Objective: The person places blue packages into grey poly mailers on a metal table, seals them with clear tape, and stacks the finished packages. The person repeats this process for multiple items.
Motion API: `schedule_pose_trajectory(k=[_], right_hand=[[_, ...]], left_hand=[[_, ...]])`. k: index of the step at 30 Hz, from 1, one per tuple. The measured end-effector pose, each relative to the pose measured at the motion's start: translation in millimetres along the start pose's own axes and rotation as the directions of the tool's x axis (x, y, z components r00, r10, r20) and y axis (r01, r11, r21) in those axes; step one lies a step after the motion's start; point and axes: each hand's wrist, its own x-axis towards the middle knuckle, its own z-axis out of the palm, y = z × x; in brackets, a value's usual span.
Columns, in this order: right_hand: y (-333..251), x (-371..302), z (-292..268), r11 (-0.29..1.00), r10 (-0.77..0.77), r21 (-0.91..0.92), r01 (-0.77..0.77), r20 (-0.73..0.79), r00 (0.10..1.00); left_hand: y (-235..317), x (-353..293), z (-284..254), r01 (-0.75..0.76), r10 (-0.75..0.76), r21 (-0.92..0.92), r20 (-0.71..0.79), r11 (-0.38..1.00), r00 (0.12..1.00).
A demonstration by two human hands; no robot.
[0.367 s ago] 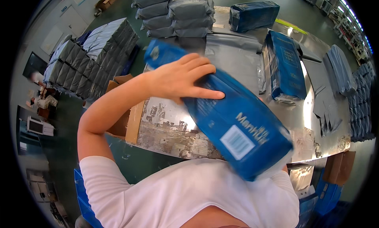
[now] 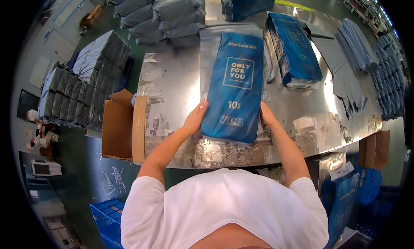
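Observation:
A long blue package [image 2: 235, 91] with white print lies face up in front of me, its far end over a grey plastic mailing bag [image 2: 208, 44]. My left hand [image 2: 197, 117] grips its near left side, the fingers partly hidden under the edge. Against the near right side my right hand [image 2: 267, 114] presses, its fingertips also out of sight behind the package. To the right lies a second blue package [image 2: 295, 51], tilted slightly, in clear wrap. Farther back, another blue package [image 2: 248, 4] rests on its side.
Stacked grey wrapped parcels [image 2: 161, 12] rise at the far left of the metal table [image 2: 172, 85]. An open cardboard box [image 2: 117, 128] stands by its left edge. Grey bags [image 2: 357, 44] lie at the right. A blue crate [image 2: 107, 219] sits low at left.
The blue package has been turned over and lowered from across my chest onto the grey bag area. My right hand, hidden before, now shows on its right side; the left has moved to its left side.

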Motion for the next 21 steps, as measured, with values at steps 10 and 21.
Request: schedule_pose_trajectory(k=[10, 21], right_hand=[[75.5, -43.5, 32.9, 0.847, 0.292, 0.525, -0.082, -0.331, 0.898], [-165.9, -87.7, 4.3, 0.812, 0.076, 0.580, 0.069, -0.222, 0.972]], left_hand=[[57.3, 16.8, 61.9, 0.223, -0.610, -0.933, 0.354, -0.282, 0.709], [120.5, 45.7, -121.6, -0.023, -0.358, -0.871, -0.225, 0.490, 0.906]])
